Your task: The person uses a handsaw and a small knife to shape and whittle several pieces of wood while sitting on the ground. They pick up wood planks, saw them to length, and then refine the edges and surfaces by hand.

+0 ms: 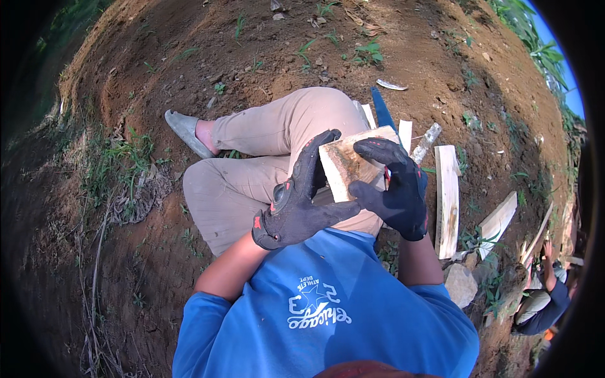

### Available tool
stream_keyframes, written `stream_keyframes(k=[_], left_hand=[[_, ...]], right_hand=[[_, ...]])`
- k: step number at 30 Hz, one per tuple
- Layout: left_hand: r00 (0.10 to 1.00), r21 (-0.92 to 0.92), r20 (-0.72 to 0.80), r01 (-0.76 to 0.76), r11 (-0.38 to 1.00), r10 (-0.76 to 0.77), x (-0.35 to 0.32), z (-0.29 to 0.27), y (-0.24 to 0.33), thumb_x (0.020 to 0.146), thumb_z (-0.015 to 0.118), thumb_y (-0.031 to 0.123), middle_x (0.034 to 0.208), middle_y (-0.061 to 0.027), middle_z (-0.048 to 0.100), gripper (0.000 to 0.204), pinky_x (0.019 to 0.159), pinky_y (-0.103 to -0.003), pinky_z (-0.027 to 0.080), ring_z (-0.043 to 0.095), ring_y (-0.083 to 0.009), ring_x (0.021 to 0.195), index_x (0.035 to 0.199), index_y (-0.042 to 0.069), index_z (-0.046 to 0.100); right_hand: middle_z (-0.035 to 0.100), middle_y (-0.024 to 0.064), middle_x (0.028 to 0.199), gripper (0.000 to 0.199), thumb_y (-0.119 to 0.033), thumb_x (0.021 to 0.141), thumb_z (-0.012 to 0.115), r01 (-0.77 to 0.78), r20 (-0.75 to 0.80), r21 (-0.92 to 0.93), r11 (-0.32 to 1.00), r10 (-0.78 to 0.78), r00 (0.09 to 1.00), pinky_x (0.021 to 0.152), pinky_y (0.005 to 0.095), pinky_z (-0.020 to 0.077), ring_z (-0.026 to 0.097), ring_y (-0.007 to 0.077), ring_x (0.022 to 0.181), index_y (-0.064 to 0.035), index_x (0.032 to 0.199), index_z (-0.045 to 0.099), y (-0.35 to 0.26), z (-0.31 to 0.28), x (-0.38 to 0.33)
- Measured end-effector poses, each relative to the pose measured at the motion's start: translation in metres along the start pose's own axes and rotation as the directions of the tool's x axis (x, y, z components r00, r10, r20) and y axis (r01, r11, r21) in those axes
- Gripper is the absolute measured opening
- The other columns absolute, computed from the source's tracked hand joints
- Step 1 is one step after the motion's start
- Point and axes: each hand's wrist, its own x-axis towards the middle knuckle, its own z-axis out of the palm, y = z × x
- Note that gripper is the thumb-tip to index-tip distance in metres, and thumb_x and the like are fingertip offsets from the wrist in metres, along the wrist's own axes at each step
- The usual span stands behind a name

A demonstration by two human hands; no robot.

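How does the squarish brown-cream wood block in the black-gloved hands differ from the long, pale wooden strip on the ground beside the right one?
The squarish brown-cream wood block is short and broad; the long, pale wooden strip is narrow. The black-gloved right hand grips the block; the strip lies on brown soil. The block's face has a brown patch; the strip looks mostly pale. Both are wood.

The wooden block [348, 165] has a raw, matt face with darker grain and a rough look, and the pale wood slabs [447, 201] lying on crumbly, dull soil [416, 44] appear equally unvarnished. The black gloves [305, 214] look like matt fabric, with a smoother, slightly glossy insert on the left one, while the blue shirt [391, 309] and beige trousers [261, 123] are soft, unshiny cloth. The pale stone [461, 285] looks rough and matt.
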Motion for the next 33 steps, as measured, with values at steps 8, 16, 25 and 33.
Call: stream_keyframes(k=[8, 16, 25, 33], left_hand=[[0.999, 0.142, 0.048, -0.008, 0.990, 0.001, 0.001, 0.011, -0.021, 0.087, 0.090, 0.018, 0.163, -0.0253, 0.039, 0.107, 0.121, -0.047, 0.044, 0.048, -0.0360, 0.149, 0.166, -0.001, 0.021], [0.994, 0.224, 0.103, -0.065, 0.972, 0.043, -0.001, 0.017, -0.025, 0.088, 0.088, 0.014, 0.164, -0.0266, 0.037, 0.107, 0.122, -0.047, 0.042, 0.045, -0.0382, 0.152, 0.167, -0.003, 0.017], [0.992, 0.454, 0.112, -0.107, 0.885, 0.062, -0.004, 0.027, -0.034, 0.089, 0.085, 0.012, 0.165, -0.0294, 0.036, 0.112, 0.122, -0.047, 0.042, 0.046, -0.0404, 0.151, 0.168, -0.006, 0.007], [0.997, 0.431, 0.054, -0.071, 0.900, 0.053, -0.003, 0.033, -0.028, 0.089, 0.088, 0.018, 0.161, -0.0284, 0.042, 0.109, 0.120, -0.046, 0.045, 0.049, -0.0389, 0.148, 0.167, -0.005, 0.015]], right_hand=[[0.080, 0.0113, 0.111, 0.025, 0.000, 0.088, 0.079, -0.129, -0.160, -0.009, 0.992, 0.126, 0.979, 0.096, 0.0393, 0.0586, 0.076, 0.0269, 0.107, -0.0068, 0.112, 0.078, 0.036, 0.011, -0.014], [0.078, 0.0136, 0.114, 0.029, -0.002, 0.088, 0.081, 0.001, -0.161, 0.031, 1.000, 0.004, 0.987, 0.100, 0.0417, 0.0564, 0.074, 0.0285, 0.112, -0.0035, 0.116, 0.076, 0.037, 0.008, -0.009], [0.078, 0.0115, 0.108, 0.024, -0.015, 0.083, 0.088, -0.152, -0.016, 0.200, 0.968, 0.159, 0.987, 0.095, 0.0387, 0.0582, 0.075, 0.0260, 0.105, -0.0034, 0.103, 0.081, 0.033, 0.022, 0.007], [0.077, 0.0106, 0.096, 0.018, -0.018, 0.087, 0.084, -0.358, -0.161, 0.184, 0.916, 0.387, 0.908, 0.085, 0.0397, 0.0582, 0.074, 0.0254, 0.092, -0.0030, 0.098, 0.081, 0.040, 0.032, 0.006]])
